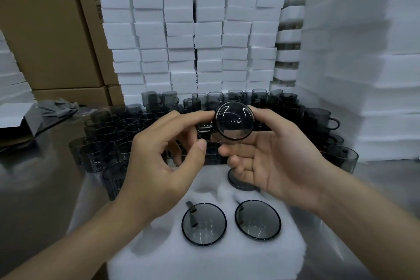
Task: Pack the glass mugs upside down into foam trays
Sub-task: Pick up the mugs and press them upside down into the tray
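Note:
I hold a smoky grey glass mug in the air above the foam tray, its round base facing me. My right hand grips it from the right and below, fingers curled round its body. My left hand touches its left rim with the fingertips, thumb apart. Two mugs sit upside down in the tray's near row, the left mug and the right mug. A third upside-down mug shows partly under my right hand.
Several upright grey mugs crowd the table behind the tray, from left to far right. Stacks of white foam trays form a wall behind and at right. Cardboard boxes stand at left, with grey gloves nearby.

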`<state>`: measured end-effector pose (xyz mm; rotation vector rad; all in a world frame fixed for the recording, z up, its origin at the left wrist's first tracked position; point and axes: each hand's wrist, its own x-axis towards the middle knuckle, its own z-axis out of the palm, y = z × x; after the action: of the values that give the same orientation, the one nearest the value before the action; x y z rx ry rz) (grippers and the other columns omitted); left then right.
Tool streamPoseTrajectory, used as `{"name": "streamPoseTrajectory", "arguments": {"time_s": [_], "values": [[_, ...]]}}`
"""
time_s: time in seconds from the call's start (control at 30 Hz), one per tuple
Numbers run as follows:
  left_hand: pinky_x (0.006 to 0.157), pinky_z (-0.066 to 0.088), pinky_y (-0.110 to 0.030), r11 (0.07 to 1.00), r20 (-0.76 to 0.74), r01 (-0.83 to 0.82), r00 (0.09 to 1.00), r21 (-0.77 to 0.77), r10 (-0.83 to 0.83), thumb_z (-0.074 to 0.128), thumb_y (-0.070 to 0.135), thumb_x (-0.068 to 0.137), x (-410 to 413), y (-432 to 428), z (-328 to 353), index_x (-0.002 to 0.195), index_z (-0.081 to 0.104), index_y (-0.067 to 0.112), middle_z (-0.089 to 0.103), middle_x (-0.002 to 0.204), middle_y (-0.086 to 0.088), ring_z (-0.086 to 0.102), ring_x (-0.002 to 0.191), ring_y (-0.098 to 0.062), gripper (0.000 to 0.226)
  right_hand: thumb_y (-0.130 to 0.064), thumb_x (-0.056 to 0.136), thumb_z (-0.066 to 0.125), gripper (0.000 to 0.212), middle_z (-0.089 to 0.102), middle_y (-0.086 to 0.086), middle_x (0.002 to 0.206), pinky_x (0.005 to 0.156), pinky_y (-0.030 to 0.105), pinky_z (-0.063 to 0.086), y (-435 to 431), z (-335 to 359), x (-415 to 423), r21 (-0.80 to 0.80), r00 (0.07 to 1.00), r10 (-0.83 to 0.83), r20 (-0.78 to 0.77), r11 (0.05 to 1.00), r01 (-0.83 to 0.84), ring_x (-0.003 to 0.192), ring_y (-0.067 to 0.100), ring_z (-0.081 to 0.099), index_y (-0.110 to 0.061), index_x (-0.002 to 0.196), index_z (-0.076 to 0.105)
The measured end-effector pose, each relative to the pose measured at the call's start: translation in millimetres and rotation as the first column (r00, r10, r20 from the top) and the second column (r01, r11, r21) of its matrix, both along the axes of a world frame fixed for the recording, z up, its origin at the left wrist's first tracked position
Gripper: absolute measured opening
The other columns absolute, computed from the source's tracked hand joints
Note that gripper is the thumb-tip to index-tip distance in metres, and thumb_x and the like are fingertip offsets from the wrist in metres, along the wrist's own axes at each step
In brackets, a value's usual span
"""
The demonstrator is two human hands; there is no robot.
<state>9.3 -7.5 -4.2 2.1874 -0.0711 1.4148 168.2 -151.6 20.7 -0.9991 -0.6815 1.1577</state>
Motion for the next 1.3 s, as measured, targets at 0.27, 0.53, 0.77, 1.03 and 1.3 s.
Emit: {"name": "streamPoseTrajectory", "arguments": {"time_s": [0.27,0.53,0.77,1.03,1.3], "values": [[0.059,0.045,-0.020,0.998,-0.104,-0.010,0.995,-0.059,0.004,0.079,0.040,0.089,3,5,-2,0.147,0.059,0.036,0.056,0.091,0.005,0.054,0.063,-0.015,0.062,-0.055,0.090,0.070,0.048,0.076,0.011,0.099,0.070,0.026,0.060,4,-6,-1,0.140,0.952,-0.140,0.273,0.985,0.105,0.083,0.018,0.070,-0.014,0.111,0.083],[0.059,0.059,-0.037,0.971,-0.134,0.049,0.988,-0.233,-0.082,0.091,0.046,0.078,8,12,-2,0.139,0.058,0.048,0.075,0.109,0.003,0.072,0.065,-0.022,0.069,-0.060,0.096,0.059,0.047,0.075,-0.001,0.127,0.091,0.033,0.057,4,-15,-4,0.328,0.710,-0.292,0.641,0.940,0.091,0.118,0.012,0.069,-0.034,0.132,0.072],[0.069,0.063,-0.052,0.941,-0.172,0.131,0.966,-0.311,-0.192,0.084,0.044,0.085,7,11,3,0.150,0.055,0.046,0.072,0.133,0.008,0.077,0.099,-0.022,0.071,-0.035,0.094,0.079,0.049,0.072,-0.010,0.135,0.111,0.046,0.051,1,-18,-4,0.481,0.445,-0.471,0.762,0.871,0.099,0.132,0.017,0.065,-0.033,0.141,0.062],[0.057,0.054,-0.025,0.979,-0.122,0.036,0.991,-0.200,-0.061,0.086,0.043,0.083,9,14,-1,0.136,0.061,0.048,0.070,0.126,0.013,0.076,0.098,-0.020,0.059,-0.048,0.080,0.085,0.067,0.059,-0.017,0.123,0.095,0.026,0.058,1,-20,0,0.608,0.194,-0.647,0.738,0.761,0.224,0.123,0.013,0.064,-0.039,0.142,0.062],[0.061,0.051,-0.030,0.917,-0.223,0.167,0.940,-0.362,-0.259,0.086,0.034,0.088,9,13,1,0.140,0.057,0.032,0.078,0.127,0.010,0.075,0.114,-0.018,0.059,-0.018,0.087,0.089,0.060,0.069,-0.005,0.136,0.111,0.040,0.054,2,-15,2,0.591,0.427,-0.562,0.708,0.803,0.077,0.135,0.021,0.063,-0.031,0.140,0.064]]}}
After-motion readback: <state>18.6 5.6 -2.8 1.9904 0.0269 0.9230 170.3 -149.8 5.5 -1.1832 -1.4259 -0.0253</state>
